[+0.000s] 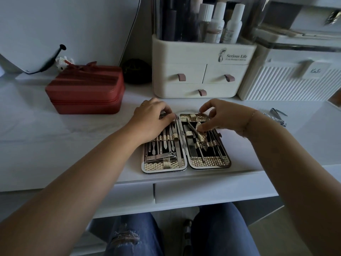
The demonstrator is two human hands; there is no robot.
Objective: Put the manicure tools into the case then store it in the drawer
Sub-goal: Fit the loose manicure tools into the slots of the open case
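Inside open case (210, 164), left fingers (166, 109) curled on front-to-back tools (166, 146), right fingers (206, 108) pinching strap (199, 125).

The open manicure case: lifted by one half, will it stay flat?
Probably not: the case likely folds at its middle hinge. Seems heavy for its size, packed with metal tools. The slanted tool looks unstrapped, may slide.

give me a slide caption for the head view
Left hand and right hand reach into the open manicure case lying on a white desk.

gold honeycomb-pattern case (210, 161) with silver tools (167, 140), dark red zip box (84, 93), cream organizer (199, 71) with pink pulls, white desk (64, 130)
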